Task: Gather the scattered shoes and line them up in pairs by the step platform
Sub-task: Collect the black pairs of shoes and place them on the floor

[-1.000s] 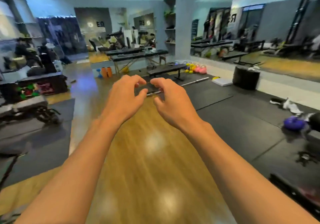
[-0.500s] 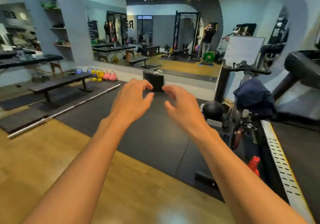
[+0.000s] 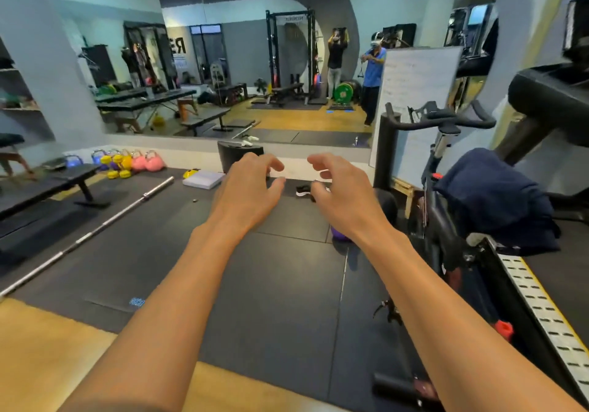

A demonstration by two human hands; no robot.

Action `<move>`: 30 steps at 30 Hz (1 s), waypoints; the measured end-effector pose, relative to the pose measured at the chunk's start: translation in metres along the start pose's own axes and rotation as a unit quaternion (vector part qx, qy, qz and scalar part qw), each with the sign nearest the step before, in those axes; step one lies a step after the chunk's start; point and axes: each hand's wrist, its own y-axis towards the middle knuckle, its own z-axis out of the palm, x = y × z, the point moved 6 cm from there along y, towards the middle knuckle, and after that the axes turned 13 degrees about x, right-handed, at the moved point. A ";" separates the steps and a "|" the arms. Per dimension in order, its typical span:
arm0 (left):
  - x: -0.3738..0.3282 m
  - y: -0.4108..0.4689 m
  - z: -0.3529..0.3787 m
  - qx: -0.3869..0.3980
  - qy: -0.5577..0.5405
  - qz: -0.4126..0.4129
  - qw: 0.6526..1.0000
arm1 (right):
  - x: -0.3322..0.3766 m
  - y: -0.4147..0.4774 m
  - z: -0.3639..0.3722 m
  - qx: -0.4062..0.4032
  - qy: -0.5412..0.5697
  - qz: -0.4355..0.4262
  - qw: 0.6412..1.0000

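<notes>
Mat floor point(image 3: 271, 284) now fills the view after a swing right off the wood. Left hand point(image 3: 248, 193) and right hand point(image 3: 344, 198): each grip loosely curled, empty. Black shoe point(image 3: 303, 190) has come into sight on the far mat between them, likely the first pickup.

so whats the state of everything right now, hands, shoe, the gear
left hand: stretched forward, fingers loosely curled, holding nothing
right hand: same, holding nothing
black shoe: on the mat beyond the hands, untouched, partly hidden
barbell: lying flat on the mat
kettlebells: standing upright in a cluster
navy cloth: draped over the exercise bike
whiteboard: standing upright
</notes>
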 end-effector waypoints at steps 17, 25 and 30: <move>0.210 0.417 0.073 0.015 -0.053 0.029 0.998 | -0.171 0.409 0.095 -0.002 -0.006 0.044 0.999; 0.237 0.622 0.159 0.057 -0.104 0.075 0.990 | -0.304 0.579 0.084 -0.038 -0.018 0.106 0.993; 0.268 0.747 0.212 0.090 -0.098 0.059 0.989 | -0.405 0.692 0.093 -0.049 0.020 0.135 0.989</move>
